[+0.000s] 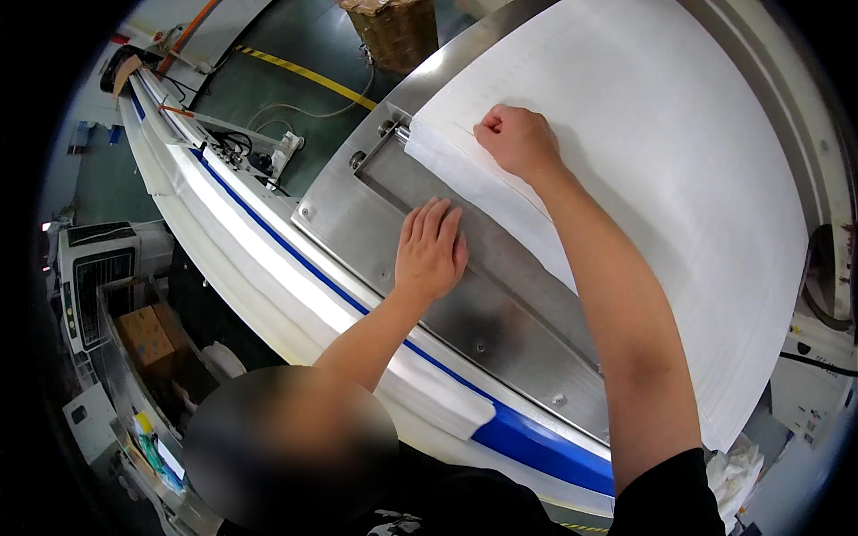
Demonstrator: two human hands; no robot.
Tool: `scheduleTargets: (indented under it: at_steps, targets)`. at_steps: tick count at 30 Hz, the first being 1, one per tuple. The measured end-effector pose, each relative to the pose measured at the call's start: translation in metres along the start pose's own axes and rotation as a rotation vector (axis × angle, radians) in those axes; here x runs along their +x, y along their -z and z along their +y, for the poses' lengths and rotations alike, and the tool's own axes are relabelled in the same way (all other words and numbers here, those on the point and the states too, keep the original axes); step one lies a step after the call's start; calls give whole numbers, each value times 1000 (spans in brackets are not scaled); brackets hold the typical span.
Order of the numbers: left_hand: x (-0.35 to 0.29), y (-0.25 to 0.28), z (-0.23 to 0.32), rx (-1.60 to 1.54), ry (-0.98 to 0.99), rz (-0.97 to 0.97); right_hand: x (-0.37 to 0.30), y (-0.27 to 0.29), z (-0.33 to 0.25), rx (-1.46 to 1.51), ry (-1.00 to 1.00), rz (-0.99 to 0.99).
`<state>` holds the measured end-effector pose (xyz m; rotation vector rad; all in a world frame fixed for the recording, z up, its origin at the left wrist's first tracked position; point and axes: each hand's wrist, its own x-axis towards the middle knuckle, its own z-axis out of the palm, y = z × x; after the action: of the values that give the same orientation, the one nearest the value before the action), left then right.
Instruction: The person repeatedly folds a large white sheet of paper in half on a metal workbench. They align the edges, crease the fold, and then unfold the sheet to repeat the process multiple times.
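A wide white sheet (661, 152) of paper-like or cloth-like material covers the right part of a steel machine bed. My right hand (518, 141) is closed, its fingers curled, and rests against the sheet by its crease near the far left corner. What those fingers hold, if anything, is hidden. The sheet's loose lower flap (483, 188) hangs beside a long recess (518, 250) in the metal. My left hand (431, 248) lies palm down on the steel plate (357, 214), fingers stretched out, at the recess's near edge and apart from the sheet.
A long rail with a blue strip (536, 442) and white fabric runs along the plate's near side. Farther off are a brown wrapped drum (393, 31), a yellow floor line (308, 73) and a cable. At left stand an air cooler (103, 277) and a cardboard box (146, 338).
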<state>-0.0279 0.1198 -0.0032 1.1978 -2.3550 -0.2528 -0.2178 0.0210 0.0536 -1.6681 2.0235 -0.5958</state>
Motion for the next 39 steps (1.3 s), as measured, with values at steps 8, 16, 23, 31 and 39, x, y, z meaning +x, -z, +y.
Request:
scheduleTargets:
  at_steps: [8, 16, 23, 31, 39]
  targets:
    - [71, 16, -22, 50, -72, 164, -4, -3, 6, -59, 28, 114]
    - [94, 11, -47, 172, -191, 79, -3, -4, 13, -66, 56, 157]
    - [90, 17, -55, 171, -220, 123, -1, -7, 12, -85, 56, 161]
    - [92, 41, -63, 277, -448, -33, -43, 1, 7, 149, 172, 238]
    - [120, 75, -49, 376, -479, -477, -290, 64, 132, -368, -288, 347]
